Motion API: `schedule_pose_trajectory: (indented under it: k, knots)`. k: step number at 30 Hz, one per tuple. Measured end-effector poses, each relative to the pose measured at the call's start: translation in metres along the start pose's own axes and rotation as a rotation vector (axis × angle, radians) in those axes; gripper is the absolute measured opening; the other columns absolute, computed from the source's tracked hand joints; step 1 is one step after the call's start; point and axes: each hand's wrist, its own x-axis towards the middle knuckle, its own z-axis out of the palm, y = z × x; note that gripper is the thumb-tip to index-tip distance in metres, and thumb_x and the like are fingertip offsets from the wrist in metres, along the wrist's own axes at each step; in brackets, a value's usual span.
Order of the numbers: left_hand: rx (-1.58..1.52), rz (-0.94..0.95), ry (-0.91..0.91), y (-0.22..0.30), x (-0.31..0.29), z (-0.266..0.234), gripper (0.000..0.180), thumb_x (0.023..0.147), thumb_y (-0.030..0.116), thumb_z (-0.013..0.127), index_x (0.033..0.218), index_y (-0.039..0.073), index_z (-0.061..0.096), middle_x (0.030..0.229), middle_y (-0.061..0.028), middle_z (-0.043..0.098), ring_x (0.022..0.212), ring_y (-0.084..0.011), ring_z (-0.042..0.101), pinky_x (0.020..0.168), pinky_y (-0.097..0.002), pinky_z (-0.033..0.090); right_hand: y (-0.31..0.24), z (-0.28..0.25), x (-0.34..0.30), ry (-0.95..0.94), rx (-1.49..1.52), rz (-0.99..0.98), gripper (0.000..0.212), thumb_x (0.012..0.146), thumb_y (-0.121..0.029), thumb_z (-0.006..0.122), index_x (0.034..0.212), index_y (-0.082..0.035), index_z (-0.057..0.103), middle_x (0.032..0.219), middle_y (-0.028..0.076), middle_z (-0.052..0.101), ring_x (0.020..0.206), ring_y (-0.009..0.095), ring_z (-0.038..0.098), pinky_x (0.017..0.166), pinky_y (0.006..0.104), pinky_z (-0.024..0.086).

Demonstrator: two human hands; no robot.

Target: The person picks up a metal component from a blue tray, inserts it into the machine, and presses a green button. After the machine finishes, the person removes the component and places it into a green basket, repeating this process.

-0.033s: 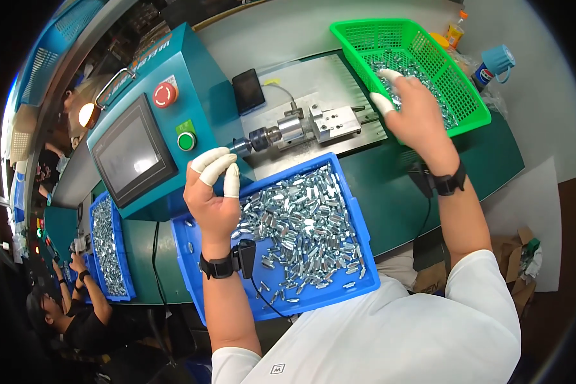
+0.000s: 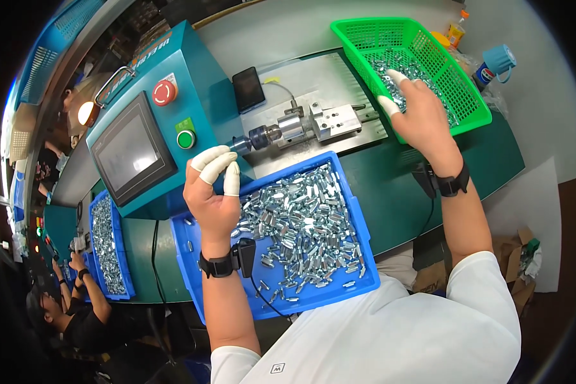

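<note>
My left hand (image 2: pixel 212 198), with white finger covers on several fingertips, is raised beside the left end of a dark drill chuck (image 2: pixel 258 137) on the machine. Its thumb and fingertips come together in a pinch; anything between them is too small or hidden to make out. Over the near left rim of a green plastic basket (image 2: pixel 477 118) is my right hand (image 2: pixel 424 118), with thumb and index finger spread apart and also covered in white. Small shiny metal pieces (image 2: pixel 438 80) lie in that basket. A metal clamping block (image 2: pixel 335 121) sits in line with the chuck.
Below the chuck, a blue tray (image 2: pixel 358 221) holds a heap of small hexagonal metal pieces (image 2: pixel 301 224). The teal machine (image 2: pixel 201 83) has a screen, a red knob and a green button. A phone (image 2: pixel 248 89) lies behind. At far left, another person (image 2: pixel 77 313) works.
My right hand has shifted slightly to the right and down at the basket. My left hand stays at the chuck.
</note>
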Motion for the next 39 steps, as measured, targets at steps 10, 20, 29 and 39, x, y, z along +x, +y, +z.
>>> schedule_pose_trajectory:
  k: [10, 20, 29, 39]
  knots:
    - [0.044, 0.045, -0.049, 0.001, -0.003, 0.0, 0.018, 0.094, -0.005, 0.072, 0.111, 0.0, 0.077, 0.12, -0.013, 0.071, 0.109, -0.0224, 0.067, 0.095, -0.0323, 0.055, -0.058, 0.071, -0.062, -0.555, 0.198, -0.429, 0.02, 0.078, 0.0, 0.073, 0.098, -0.001, 0.074, 0.093, 0.014, 0.066, 0.092, 0.037, 0.068, 0.079, 0.0487, 0.056]
    - [0.054, 0.057, -0.018, 0.003, -0.002, 0.001, 0.019, 0.087, -0.004, 0.077, 0.104, 0.004, 0.079, 0.113, -0.0108, 0.076, 0.105, -0.0274, 0.069, 0.094, -0.0366, 0.055, -0.057, 0.072, -0.04, -0.559, 0.287, -0.279, 0.016, 0.079, 0.001, 0.075, 0.095, 0.0, 0.072, 0.085, 0.01, 0.067, 0.082, 0.025, 0.07, 0.075, 0.0376, 0.057]
    - [0.047, 0.013, -0.01, 0.002, -0.004, 0.001, 0.02, 0.086, -0.004, 0.077, 0.104, 0.004, 0.079, 0.114, -0.011, 0.076, 0.106, -0.0281, 0.069, 0.095, -0.0369, 0.055, -0.008, 0.086, 0.003, -0.242, 1.034, 0.351, 0.009, 0.095, -0.006, 0.079, 0.1, -0.001, 0.073, 0.091, 0.001, 0.074, 0.076, 0.006, 0.065, 0.069, 0.0242, 0.054]
    - [0.057, 0.034, -0.02, 0.002, -0.005, 0.003, 0.021, 0.086, -0.004, 0.076, 0.105, 0.004, 0.079, 0.114, -0.0111, 0.075, 0.106, -0.028, 0.067, 0.094, -0.0367, 0.054, -0.007, 0.095, 0.025, -0.445, 0.877, 0.485, 0.013, 0.093, -0.01, 0.084, 0.093, 0.0, 0.076, 0.083, 0.003, 0.074, 0.072, 0.008, 0.066, 0.064, 0.0258, 0.053]
